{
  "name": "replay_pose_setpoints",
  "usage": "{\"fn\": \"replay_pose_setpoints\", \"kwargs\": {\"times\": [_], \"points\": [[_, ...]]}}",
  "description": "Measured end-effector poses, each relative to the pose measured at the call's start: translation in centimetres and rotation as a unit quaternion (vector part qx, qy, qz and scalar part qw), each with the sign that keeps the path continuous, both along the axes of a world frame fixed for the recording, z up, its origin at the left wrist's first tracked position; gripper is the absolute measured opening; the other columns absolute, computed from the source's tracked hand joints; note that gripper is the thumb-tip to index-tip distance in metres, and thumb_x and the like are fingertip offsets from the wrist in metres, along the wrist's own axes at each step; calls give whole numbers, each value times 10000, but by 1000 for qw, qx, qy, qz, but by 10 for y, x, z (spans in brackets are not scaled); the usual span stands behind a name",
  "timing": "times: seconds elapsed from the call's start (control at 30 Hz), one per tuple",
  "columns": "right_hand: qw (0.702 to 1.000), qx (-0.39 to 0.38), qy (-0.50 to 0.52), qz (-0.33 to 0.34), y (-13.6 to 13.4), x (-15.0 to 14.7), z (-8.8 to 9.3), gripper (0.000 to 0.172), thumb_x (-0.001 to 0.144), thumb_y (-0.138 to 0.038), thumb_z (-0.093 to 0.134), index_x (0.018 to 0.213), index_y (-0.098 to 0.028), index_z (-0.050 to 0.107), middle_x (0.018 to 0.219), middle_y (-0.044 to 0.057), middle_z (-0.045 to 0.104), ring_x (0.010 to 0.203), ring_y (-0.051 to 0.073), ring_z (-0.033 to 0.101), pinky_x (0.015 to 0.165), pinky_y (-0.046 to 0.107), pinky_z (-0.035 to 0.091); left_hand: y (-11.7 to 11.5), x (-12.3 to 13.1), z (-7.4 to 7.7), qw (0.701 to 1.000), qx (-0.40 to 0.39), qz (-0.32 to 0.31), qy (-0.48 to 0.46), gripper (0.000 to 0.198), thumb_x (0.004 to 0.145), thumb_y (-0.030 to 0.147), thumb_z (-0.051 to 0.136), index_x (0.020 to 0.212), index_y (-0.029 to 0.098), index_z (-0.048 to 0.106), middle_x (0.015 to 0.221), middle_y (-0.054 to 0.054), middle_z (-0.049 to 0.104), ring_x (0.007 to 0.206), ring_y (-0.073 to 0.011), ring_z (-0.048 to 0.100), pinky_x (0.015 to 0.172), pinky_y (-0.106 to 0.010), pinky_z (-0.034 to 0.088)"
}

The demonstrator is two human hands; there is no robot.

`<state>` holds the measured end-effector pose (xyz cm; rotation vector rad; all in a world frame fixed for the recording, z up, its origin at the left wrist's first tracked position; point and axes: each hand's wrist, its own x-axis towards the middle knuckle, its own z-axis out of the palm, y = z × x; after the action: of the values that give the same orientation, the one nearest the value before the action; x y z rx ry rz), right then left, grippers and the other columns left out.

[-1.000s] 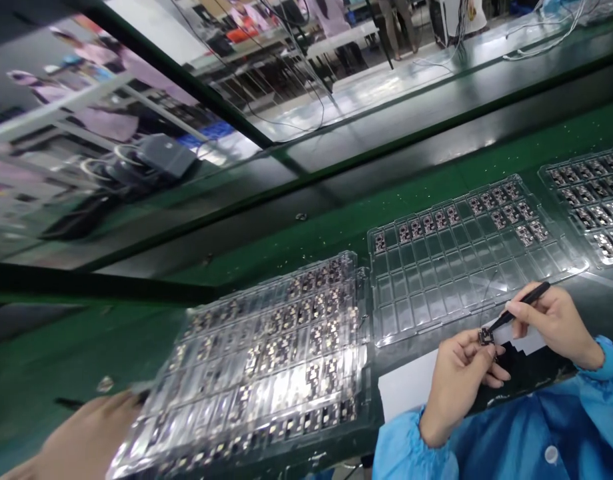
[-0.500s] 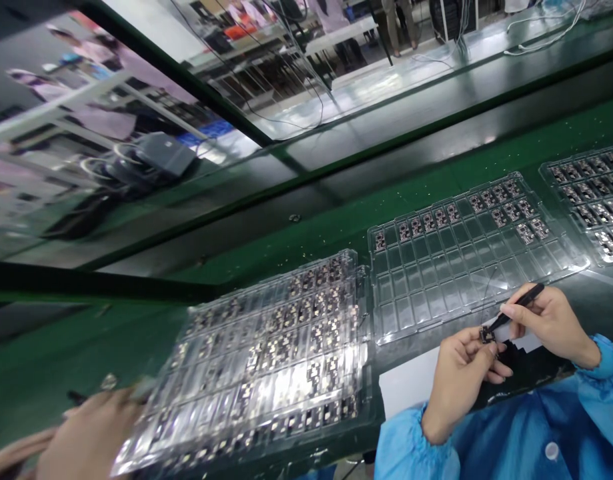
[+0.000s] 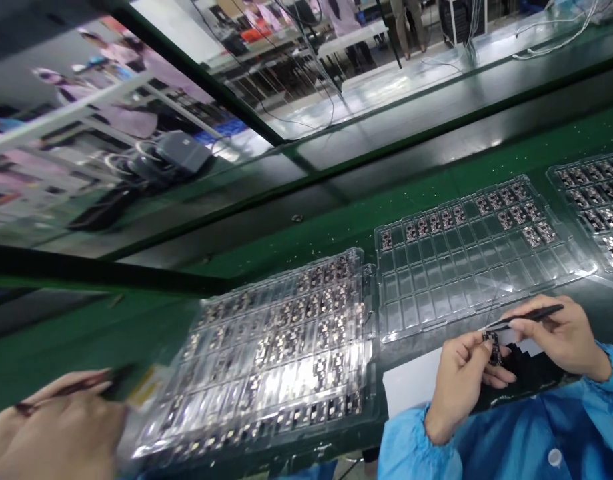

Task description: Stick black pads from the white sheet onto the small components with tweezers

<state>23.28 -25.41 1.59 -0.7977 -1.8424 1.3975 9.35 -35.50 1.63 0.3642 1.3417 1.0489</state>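
Observation:
My left hand [image 3: 463, 373] pinches a small dark circuit board [image 3: 493, 347] between thumb and fingers, holding it tilted above the bench edge. In my right hand [image 3: 556, 330] is a pair of black tweezers [image 3: 541, 313], lying nearly level. Their tip reaches the upper edge of the board; whether it touches cannot be made out. A thin wire or hair-like line rises near the tip. White paper [image 3: 411, 380] lies under and beside my left hand. Just beyond my hands is a clear compartment tray [image 3: 426, 303], with boards in its far rows and bare pockets nearer me.
To the left, stacked clear trays [image 3: 281, 333] hold many boards under strong glare. Another filled tray [image 3: 593, 200] stands at far right. A co-worker's blurred hands [image 3: 61, 427] are at the lower left, near a yellowish strip [image 3: 149, 387]. A dark frame bar [image 3: 101, 267] crosses the left.
The tweezers have swung from a steep slant to nearly level. The board has tipped more upright in my left hand. The co-worker's hands have moved, and the view has shifted slightly.

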Motion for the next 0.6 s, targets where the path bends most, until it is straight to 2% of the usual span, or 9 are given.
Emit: {"fn": "replay_pose_setpoints", "kwargs": {"times": [0.07,0.17,0.3,0.4,0.5,0.6], "points": [[999,30,-3,-37,2,3,2,56,807,-236,633,838,-202,665,665,19,676,554,160,637,537,259,533,-2,2,-1,1000,-3,2,0,377,753,459,605,807,86,618,704,-86,662,522,-140,643,463,-173,470],[996,15,-10,-84,6,8,4,70,822,-257,614,840,-217,668,603,0,655,533,156,629,511,243,528,-7,-2,5,1000,-9,-5,-6,383,763,463,596,787,81,617,614,-73,645,512,-141,640,468,-171,473],[991,-6,-10,-132,8,12,-3,119,818,-305,614,827,-198,665,592,11,654,515,162,626,511,243,538,2,-34,25,999,16,1,32,367,754,445,619,823,84,609,622,-86,659,518,-154,640,471,-196,491],[990,5,-13,-141,10,11,-11,151,811,-326,615,796,-188,673,624,24,664,537,165,634,520,232,545,37,-82,39,990,46,48,123,336,740,395,654,867,90,596,601,-70,646,532,-163,639,492,-228,514],[991,48,-25,-125,13,11,-19,180,811,-334,605,746,-188,688,664,40,676,574,177,648,526,225,546,89,-138,46,968,54,114,217,230,769,304,641,820,90,576,591,-33,600,553,-146,634,523,-230,524],[991,75,-41,-106,15,12,-26,215,816,-353,593,735,-186,701,636,36,661,549,171,638,519,222,542,133,-188,49,940,55,162,294,200,824,218,574,969,83,547,705,-37,606,575,-98,619,563,-208,518]]}}
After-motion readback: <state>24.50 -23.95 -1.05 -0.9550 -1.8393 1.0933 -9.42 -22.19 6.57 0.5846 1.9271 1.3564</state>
